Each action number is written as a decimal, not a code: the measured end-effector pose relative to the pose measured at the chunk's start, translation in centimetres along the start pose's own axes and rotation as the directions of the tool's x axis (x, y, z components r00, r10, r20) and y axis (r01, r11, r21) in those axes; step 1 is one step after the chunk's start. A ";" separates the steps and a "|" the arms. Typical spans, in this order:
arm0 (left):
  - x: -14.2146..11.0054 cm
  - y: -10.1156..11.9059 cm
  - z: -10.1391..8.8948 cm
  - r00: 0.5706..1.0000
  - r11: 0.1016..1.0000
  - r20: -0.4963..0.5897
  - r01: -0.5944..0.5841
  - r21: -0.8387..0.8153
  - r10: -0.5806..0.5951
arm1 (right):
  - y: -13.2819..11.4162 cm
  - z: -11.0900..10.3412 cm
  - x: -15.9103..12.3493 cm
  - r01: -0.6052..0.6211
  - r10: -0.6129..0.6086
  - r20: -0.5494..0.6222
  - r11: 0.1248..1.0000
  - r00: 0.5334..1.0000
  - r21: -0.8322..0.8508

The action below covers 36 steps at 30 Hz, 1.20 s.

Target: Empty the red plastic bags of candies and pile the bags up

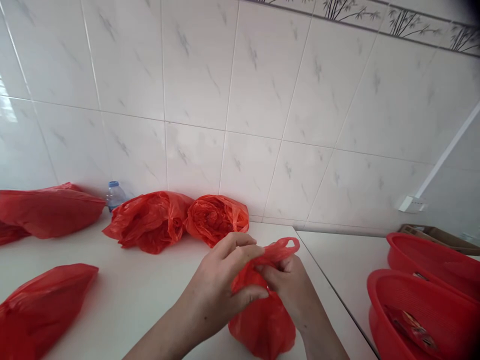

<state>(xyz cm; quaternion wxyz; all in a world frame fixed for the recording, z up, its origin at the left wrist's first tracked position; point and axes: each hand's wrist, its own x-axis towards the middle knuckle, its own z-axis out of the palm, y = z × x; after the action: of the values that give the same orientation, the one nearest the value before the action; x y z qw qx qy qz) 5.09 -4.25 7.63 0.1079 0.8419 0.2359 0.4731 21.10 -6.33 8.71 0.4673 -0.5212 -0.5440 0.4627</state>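
Observation:
A small red plastic bag [262, 325] stands on the white table [142, 295] in front of me. My left hand [217, 285] grips the bag's gathered top, fingers curled around it. My right hand [290, 287] pinches the same top from the right, just below a handle loop [287, 246] that sticks up above both hands. The bag's lower part bulges, its contents hidden.
Two crumpled red bags [150, 220] [217, 217] lie against the tiled wall, with a small water bottle [114, 195] behind them. More red bags lie at the far left [48, 210] and front left [41, 305]. Red plastic baskets [423, 310] sit at right.

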 end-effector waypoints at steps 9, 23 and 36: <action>-0.1 -1.2 0.7 0.994 0.989 -0.047 0.103 0.105 -0.099 | 1.1 -1.2 0.1 0.115 -0.126 0.120 0.988 0.985 0.100; -0.1 -0.9 1.6 0.986 0.985 -0.072 0.157 0.066 -0.152 | 1.4 -0.9 0.1 0.172 -0.170 0.022 0.972 0.985 -0.161; -0.5 -0.4 2.4 0.976 0.952 0.073 0.180 0.249 -0.204 | 1.9 -1.3 0.6 0.230 -0.295 -0.153 0.912 0.943 -0.339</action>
<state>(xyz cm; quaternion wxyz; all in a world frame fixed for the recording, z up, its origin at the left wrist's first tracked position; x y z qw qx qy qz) 6.79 -4.07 5.91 0.0618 0.8440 0.3669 0.3864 22.60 -5.61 7.04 0.4883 -0.5552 -0.6264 0.2470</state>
